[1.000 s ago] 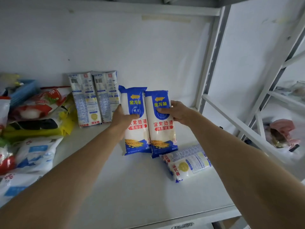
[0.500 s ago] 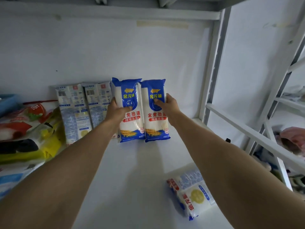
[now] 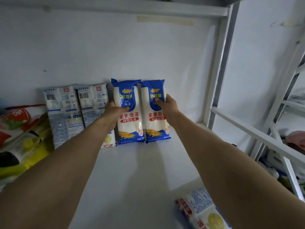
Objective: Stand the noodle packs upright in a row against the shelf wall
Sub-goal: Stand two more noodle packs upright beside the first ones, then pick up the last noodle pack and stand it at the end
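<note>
Two blue-and-white noodle packs stand upright side by side against the white back wall (image 3: pixel 148 52). My left hand (image 3: pixel 113 113) grips the left blue pack (image 3: pixel 129 123) at its left edge, thumb across the front. My right hand (image 3: pixel 166 106) holds the right blue pack (image 3: pixel 156 124) from its right side. Left of them, two pale white-and-blue noodle packs (image 3: pixel 63 113) (image 3: pixel 92 104) lean upright on the wall, backs showing. Another pale pack (image 3: pixel 203 210) lies flat at the shelf's front right.
Colourful snack bags (image 3: pixel 21 138) are piled at the left end of the shelf. The white shelf board (image 3: pixel 135 171) is bare between my arms. A white metal upright (image 3: pixel 221 66) and crossbars (image 3: pixel 247 128) close the right side.
Both hands carried the two blue packs from mid-shelf back to the wall and stood them next to the pale packs. The view has moved closer to the wall.
</note>
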Motion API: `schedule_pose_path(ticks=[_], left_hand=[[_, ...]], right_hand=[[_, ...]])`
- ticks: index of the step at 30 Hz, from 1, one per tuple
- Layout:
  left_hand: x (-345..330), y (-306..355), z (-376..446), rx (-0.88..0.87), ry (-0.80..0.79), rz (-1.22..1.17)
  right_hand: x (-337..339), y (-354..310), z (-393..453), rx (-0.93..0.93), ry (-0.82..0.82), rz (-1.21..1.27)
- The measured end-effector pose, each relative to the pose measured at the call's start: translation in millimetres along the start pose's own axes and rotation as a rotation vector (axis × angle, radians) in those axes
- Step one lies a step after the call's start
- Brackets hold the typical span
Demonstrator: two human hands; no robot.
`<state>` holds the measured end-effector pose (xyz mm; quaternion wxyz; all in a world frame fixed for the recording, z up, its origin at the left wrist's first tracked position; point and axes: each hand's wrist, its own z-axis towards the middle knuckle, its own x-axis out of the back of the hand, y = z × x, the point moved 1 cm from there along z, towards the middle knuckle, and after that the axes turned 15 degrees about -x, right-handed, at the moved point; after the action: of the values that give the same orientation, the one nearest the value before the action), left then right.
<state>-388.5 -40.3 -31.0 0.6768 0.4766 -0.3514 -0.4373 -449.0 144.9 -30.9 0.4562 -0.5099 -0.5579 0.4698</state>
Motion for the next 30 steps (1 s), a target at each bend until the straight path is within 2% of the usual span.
schedule_pose_path(ticks=[3,6,12,14,17,19,23,24,26,30], left_hand=[[0,-4,1,0.009,0.004,-0.006],[-5,-7,-1,-0.010,0.074,0.038],[-21,-7,-20,-0.084,0.269,0.319],[-26,-4,-34,-0.162,0.295,0.410],[-34,4,-68,-0.369,0.280,0.542],[-43,8,-93,-0.386,0.152,0.561],[-64,15,-137,0.045,-0.406,0.486],[-69,18,-149,0.120,-0.516,0.487],[-77,24,-172,0.181,-0.654,0.500],[-94,30,-203,0.202,-0.757,0.518]], right_hand=[[0,-1,1,-0.018,0.025,-0.011],[1,-2,-3,-0.041,0.048,-0.019],[15,11,-14,-0.174,0.102,-0.080],[23,17,-21,-0.173,0.166,-0.140],[39,19,-34,-0.113,0.332,-0.401],[48,18,-46,-0.122,0.295,-0.597],[69,18,-84,-0.301,-0.183,-0.991],[78,19,-95,-0.333,-0.255,-1.059],[98,20,-111,-0.347,-0.292,-1.149],[142,19,-142,-0.352,-0.277,-1.220]])
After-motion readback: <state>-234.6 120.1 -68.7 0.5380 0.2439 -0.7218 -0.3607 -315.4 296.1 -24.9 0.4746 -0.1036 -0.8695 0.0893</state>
